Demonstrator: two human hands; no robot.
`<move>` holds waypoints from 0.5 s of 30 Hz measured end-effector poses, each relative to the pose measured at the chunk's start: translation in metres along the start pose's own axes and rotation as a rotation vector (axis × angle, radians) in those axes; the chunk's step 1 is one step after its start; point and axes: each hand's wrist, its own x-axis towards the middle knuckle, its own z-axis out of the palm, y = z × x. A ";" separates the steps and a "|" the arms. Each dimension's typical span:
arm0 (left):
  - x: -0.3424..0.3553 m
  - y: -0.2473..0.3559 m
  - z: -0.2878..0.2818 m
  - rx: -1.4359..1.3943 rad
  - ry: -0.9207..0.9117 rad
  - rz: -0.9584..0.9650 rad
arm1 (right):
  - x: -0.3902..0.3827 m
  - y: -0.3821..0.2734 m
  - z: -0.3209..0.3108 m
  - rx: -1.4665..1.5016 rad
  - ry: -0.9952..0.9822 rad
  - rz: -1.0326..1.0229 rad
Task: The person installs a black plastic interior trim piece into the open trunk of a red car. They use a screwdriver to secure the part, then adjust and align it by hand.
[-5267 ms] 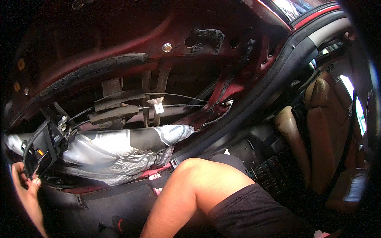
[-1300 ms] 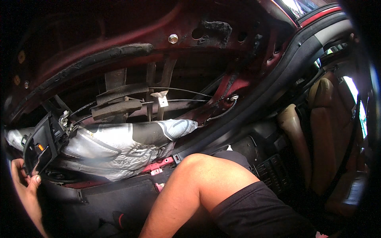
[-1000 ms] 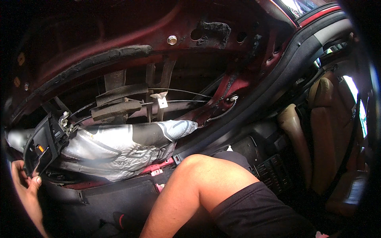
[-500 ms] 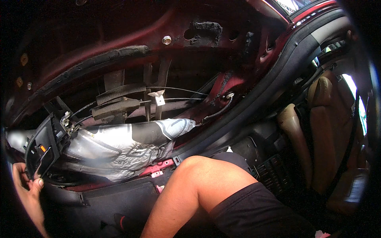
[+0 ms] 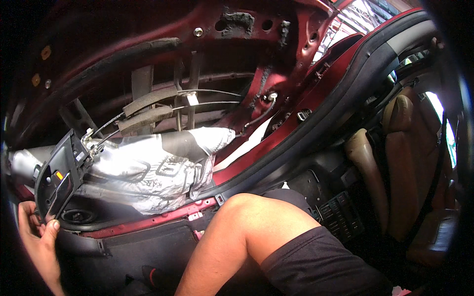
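Red door (image 5: 163,37) has swung wider; left hand (image 5: 40,242), thumb upright, grips the black handle panel (image 5: 55,165).

Inside a car (image 5: 340,60): a bare dark-red door shell (image 5: 165,32), its cables (image 5: 215,102) exposed, stands open across the upper left of the frame, an inner handle panel (image 5: 60,163) sits at left, a black seal (image 5: 333,111) curves down from upper right, and a brown seat (image 5: 399,148) fills the right (metal trusswork (image 5: 363,17) shows outside, upper right).

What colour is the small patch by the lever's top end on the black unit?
The patch is orange; the head view shows it best.
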 end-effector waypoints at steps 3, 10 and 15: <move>-0.003 0.012 -0.008 -0.020 -0.095 -0.041 | 0.013 -0.010 0.004 0.099 0.197 0.059; -0.006 0.025 -0.008 -0.022 0.014 0.005 | 0.014 -0.015 -0.012 0.083 0.153 0.018; -0.002 0.003 0.000 0.046 0.180 0.051 | -0.025 0.000 0.017 -0.002 0.090 -0.024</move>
